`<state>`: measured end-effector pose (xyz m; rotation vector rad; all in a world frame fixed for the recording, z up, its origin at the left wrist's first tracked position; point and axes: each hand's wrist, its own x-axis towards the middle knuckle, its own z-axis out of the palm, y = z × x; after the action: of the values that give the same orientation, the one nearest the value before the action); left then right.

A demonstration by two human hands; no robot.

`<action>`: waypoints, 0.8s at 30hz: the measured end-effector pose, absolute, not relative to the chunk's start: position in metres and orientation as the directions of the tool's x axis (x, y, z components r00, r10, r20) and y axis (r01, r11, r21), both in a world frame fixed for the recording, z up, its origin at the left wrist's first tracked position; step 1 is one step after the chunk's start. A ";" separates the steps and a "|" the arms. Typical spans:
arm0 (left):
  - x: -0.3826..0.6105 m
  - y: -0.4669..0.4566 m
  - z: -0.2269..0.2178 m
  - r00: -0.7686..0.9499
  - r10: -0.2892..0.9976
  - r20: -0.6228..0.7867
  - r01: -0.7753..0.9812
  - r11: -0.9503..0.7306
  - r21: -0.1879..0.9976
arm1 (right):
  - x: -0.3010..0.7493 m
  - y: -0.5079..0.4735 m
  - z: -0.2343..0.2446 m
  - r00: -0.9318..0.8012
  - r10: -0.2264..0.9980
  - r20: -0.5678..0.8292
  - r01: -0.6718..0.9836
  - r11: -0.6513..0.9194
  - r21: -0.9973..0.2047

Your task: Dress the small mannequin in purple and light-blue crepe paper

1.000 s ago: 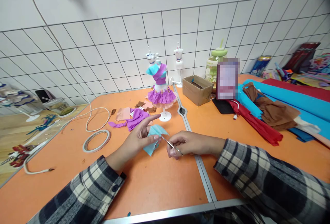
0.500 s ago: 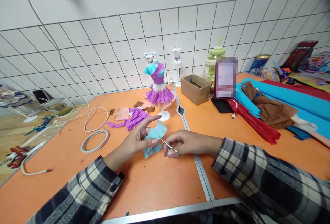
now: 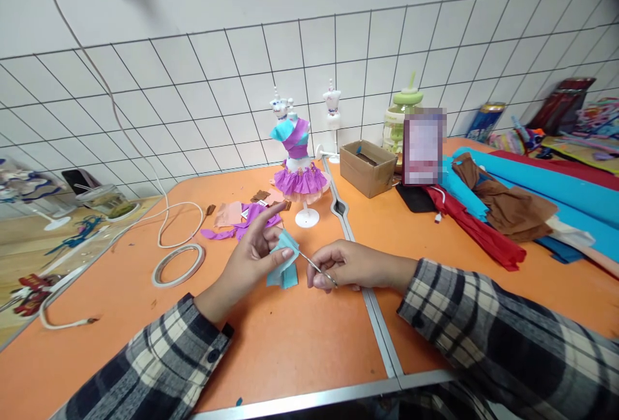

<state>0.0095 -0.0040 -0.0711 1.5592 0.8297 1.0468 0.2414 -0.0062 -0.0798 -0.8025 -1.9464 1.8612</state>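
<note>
Between the thumb and fingers of my left hand is a piece of light blue crepe paper, folded and hanging down, its index finger stretched away. My right hand grips a small pair of scissors, whose tips point at the paper's right edge. Whether the blades are cutting into it I cannot tell. Behind my hands a small dress form stands upright, wearing a purple ruffled skirt and a blue and purple crepe paper top.
Purple crepe scraps lie behind my left hand. A roll of tape and a white cable are at left. A cardboard box, a propped, blurred screen and a red crepe roll stand or lie to the right.
The blue paper has turned in my left hand and now hangs more folded, with its upper part drawn in. My right hand and the scissors have hardly moved.
</note>
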 end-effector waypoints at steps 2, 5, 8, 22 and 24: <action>0.009 -0.005 -0.070 0.367 0.905 0.214 0.036 -0.244 0.969 | 0.242 -0.007 -0.080 -0.790 0.598 -0.135 0.158 -0.015 -0.987; 0.008 -0.006 -0.070 0.385 0.903 0.189 0.083 -0.238 0.968 | 0.243 -0.008 -0.078 -0.818 0.562 -0.127 0.134 -0.029 -0.991; 0.005 -0.002 -0.072 0.449 0.882 0.142 0.094 -0.204 0.974 | 0.244 -0.009 -0.075 -0.856 0.501 -0.126 0.111 -0.060 -0.992; 0.007 -0.003 -0.069 0.577 0.807 0.129 0.018 -0.171 0.985 | 0.244 -0.012 -0.073 -0.890 0.451 -0.066 -0.003 -0.152 -0.988; 0.008 -0.004 -0.073 0.552 0.824 0.131 -0.020 -0.144 0.989 | 0.243 -0.013 -0.072 -0.890 0.452 -0.064 0.000 -0.141 -0.990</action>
<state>0.0079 -0.0039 -0.0729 1.5504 0.7084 0.8503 0.2435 -0.0130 -0.0723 -0.5086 -1.8266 2.1047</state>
